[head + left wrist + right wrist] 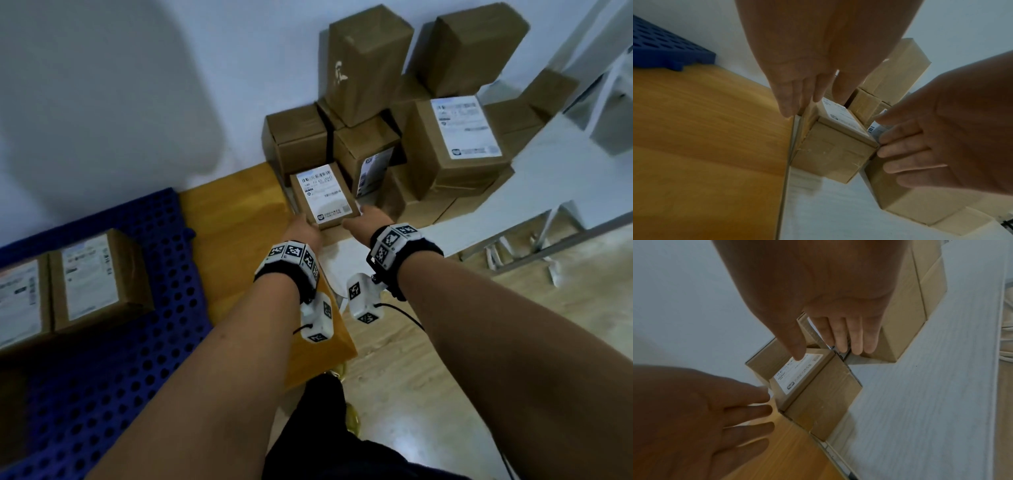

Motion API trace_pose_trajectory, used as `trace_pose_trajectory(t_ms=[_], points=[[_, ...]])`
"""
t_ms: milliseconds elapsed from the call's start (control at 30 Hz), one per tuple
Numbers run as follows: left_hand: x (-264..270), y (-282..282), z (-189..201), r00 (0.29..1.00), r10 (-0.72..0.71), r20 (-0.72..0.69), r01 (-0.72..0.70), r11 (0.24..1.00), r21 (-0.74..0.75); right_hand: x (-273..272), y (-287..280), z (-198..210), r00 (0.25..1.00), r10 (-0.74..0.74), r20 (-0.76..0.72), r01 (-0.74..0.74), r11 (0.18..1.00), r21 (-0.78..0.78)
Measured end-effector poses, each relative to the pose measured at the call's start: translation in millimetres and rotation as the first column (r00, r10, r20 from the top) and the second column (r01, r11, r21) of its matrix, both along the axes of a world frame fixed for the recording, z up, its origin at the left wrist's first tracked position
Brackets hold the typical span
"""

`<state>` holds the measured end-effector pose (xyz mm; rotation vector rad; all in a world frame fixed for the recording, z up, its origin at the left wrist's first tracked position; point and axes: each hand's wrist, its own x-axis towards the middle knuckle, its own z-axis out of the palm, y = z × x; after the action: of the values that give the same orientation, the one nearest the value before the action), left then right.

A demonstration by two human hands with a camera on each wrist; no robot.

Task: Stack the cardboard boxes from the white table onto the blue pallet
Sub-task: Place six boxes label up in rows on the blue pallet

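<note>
Our left hand (305, 229) and right hand (364, 222) flank the labelled box (324, 195) at the white table (534, 171) corner, fingers (857, 335) straight and together. Two boxes (78, 291) sit on the blue pallet (113, 359); wooden floor (239, 205) beneath, white wall (137, 85) beyond.

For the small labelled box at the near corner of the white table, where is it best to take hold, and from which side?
Take the small labelled box by its two opposite side faces, the left hand and the right hand coming from the near side. Its label lies on top, other boxes crowd behind it, and both side faces look reachable.
</note>
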<state>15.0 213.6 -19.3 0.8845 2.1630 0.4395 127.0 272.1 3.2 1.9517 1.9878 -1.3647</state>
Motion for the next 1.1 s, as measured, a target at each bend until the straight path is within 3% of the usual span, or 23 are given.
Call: trace_pose_trajectory(t_ms=[167,600,800,967,1100], points=[[-5,21,-5,0.999,0.03,0.038,-0.028,0.997,-0.068,-13,21,-16,0.999,0.028,0.04,-0.027,1.0,-0.009],[-1,-7,-6,0.983,0.153,0.101,-0.155,0.988,0.014,-8,13,-10,0.997,-0.071,0.016,0.071,0.997,-0.035],[-2,-55,10,0.961,0.255,0.108,-0.265,0.96,0.089,-11,-26,6,0.995,-0.064,-0.072,0.066,0.997,0.027],[1,-116,25,0.942,0.311,0.126,-0.327,0.934,0.144,-14,-77,18,0.996,0.048,-0.069,-0.045,0.998,0.046],[1,-169,38,0.918,0.393,0.057,-0.396,0.904,0.16,-25,-123,24,0.984,0.157,-0.085,-0.153,0.987,0.059]])
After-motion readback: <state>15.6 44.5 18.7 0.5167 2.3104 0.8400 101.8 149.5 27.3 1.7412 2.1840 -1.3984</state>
